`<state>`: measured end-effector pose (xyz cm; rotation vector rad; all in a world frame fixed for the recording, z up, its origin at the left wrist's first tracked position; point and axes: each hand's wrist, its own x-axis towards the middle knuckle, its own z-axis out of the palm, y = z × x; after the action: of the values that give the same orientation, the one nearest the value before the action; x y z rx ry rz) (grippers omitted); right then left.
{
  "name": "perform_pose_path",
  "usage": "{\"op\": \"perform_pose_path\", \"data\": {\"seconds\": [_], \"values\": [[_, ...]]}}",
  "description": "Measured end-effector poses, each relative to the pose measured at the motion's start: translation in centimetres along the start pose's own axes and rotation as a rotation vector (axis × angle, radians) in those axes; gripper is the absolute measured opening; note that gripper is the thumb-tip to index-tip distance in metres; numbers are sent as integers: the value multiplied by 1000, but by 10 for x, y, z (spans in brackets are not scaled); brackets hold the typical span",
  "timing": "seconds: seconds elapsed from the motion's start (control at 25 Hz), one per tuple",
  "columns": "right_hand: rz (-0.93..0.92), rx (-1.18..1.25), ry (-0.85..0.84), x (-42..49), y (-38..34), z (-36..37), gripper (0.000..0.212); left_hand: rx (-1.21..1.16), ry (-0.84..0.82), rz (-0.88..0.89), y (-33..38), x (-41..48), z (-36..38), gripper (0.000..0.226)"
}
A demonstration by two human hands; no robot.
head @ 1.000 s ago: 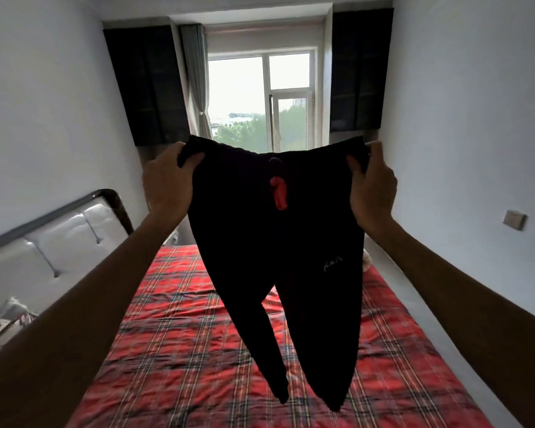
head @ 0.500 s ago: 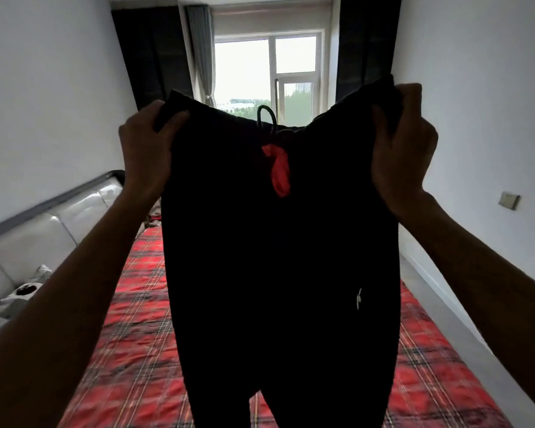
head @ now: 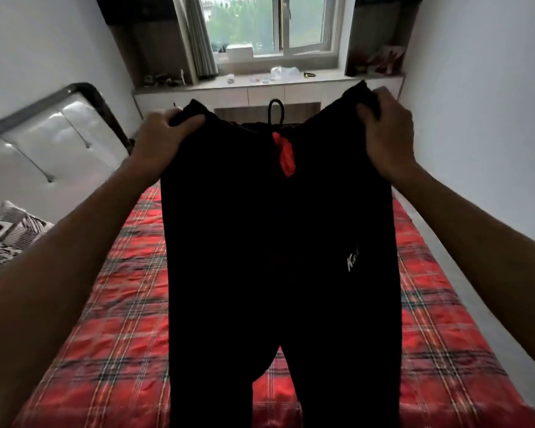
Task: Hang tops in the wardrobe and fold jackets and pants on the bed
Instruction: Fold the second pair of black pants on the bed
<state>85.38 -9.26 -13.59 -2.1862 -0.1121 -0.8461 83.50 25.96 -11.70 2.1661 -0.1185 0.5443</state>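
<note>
- Black soft-knit pants (head: 275, 257) hang spread out in the air above the bed, their legs running off the bottom edge; small white lettering (head: 352, 259) marks one thigh.
- Red plaid bedspread (head: 121, 335), lightly creased, lies beneath them.
- Left hand (head: 159, 143) and right hand (head: 386, 134), held wide apart, each grip one end of the gathered waistband, fingers curled over the cloth.
- Black drawstring loop (head: 275, 111) stands above the waistband's middle; an orange-red strip (head: 286, 156) dangles below it.
- Glossy white padded headboard (head: 59, 140) stands at left.
- Pale ledge (head: 260, 84) with small items runs under the window (head: 269, 23).
</note>
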Motion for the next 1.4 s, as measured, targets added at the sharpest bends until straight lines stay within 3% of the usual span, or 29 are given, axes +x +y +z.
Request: {"op": "perform_pose_path", "data": {"seconds": [0.12,0.24,0.32,0.48,0.56,0.64,0.68,0.76,0.84,0.88,0.96,1.08,1.2,1.32,1.4], "values": [[160,-25,-168,-32,109,68,28,-34,-200,-229,-96,-9,85,46],[330,-129,-305,-65,198,120,21,-76,-366,-445,-174,-25,160,34],[452,-216,-394,-69,237,149,25,-51,-410,-487,-204,-17,198,26],[650,-92,-466,0,323,265,25,71,-170,-467,-289,85,286,14],[750,56,-470,15,379,338,25,315,-70,-492,-350,128,341,32],[669,-3,-603,-26,431,391,54,634,-103,-439,-404,113,402,52],[544,-77,-673,-67,453,406,65,733,-177,-301,-431,85,432,56],[235,-233,-863,-179,492,415,70,759,-503,41,-475,-10,482,61],[7,-438,-1081,-278,521,397,66,865,-866,135,-504,-111,505,73],[-21,-479,-1096,-308,536,391,66,924,-956,64,-517,-145,512,80],[-12,-463,-983,-330,553,387,63,963,-951,-63,-538,-176,526,82],[198,-361,-736,-336,533,381,61,931,-878,-84,-532,-175,535,68],[560,-373,-684,-354,504,360,57,673,-659,-108,-493,-194,537,44],[747,-466,-742,-349,497,356,20,258,-598,-472,-453,-218,544,34],[800,-401,-762,-337,500,359,11,222,-564,-578,-450,-217,551,43]]}}
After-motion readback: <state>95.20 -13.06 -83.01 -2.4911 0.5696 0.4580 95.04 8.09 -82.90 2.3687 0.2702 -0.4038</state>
